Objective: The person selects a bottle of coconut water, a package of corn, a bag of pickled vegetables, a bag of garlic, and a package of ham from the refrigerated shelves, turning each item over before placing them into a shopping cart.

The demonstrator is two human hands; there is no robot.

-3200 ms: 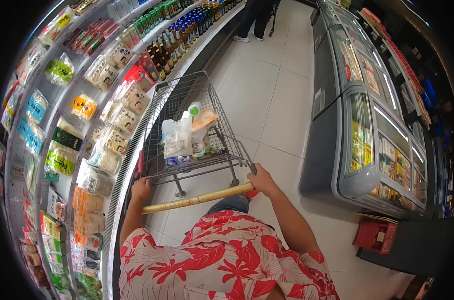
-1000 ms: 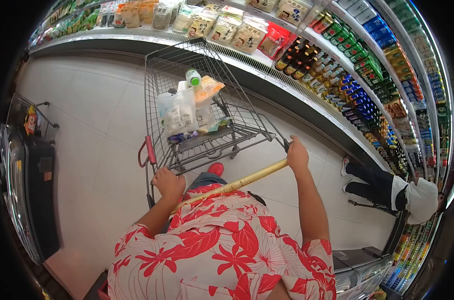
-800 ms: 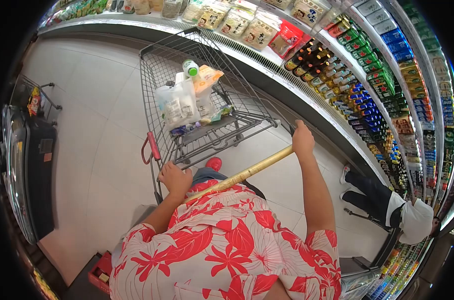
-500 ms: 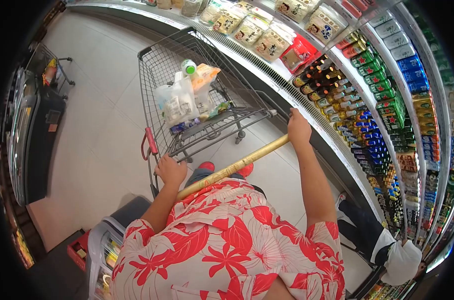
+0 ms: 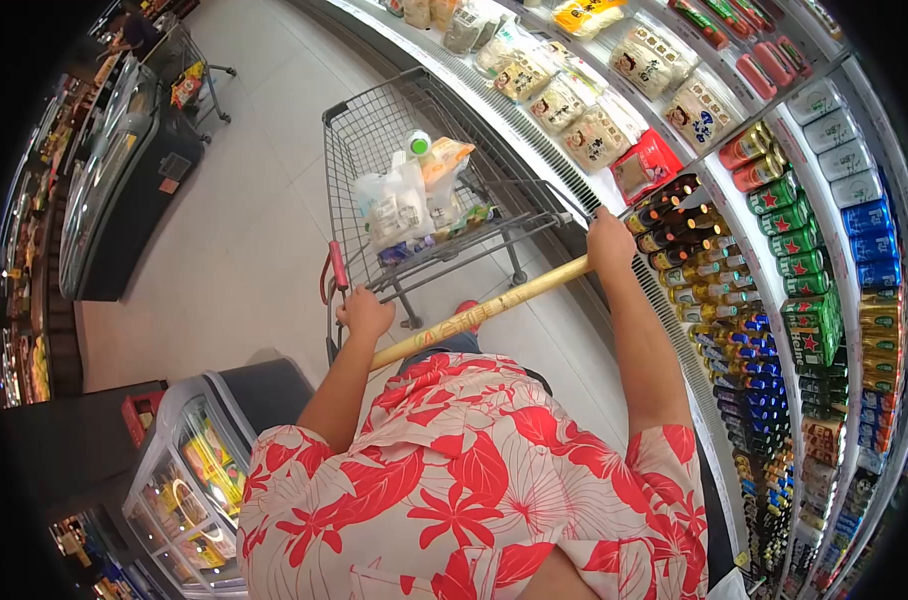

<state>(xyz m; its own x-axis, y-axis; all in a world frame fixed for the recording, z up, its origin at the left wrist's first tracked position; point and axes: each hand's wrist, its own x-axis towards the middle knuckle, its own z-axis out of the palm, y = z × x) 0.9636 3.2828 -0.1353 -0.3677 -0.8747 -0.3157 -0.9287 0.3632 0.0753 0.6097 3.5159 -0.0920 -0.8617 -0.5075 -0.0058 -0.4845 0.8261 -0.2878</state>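
A metal shopping cart stands in front of me, holding white plastic bags, a bottle with a green cap and an orange-and-white package. Its yellow handle bar crosses just before my body. My left hand is closed on the cart frame at the bar's left end, beside a red part. At the right end, my right hand is wrapped round the cart's frame by the yellow bar.
Refrigerated shelves with packaged food, bottles and cans curve along the right. A dark display case stands left, with another cart and a person beyond. A glass-fronted freezer is at lower left.
The shelves and display case have shifted in view, and the freezer shows more. Both hands stay on the cart. The person in white at lower right has almost left the view.
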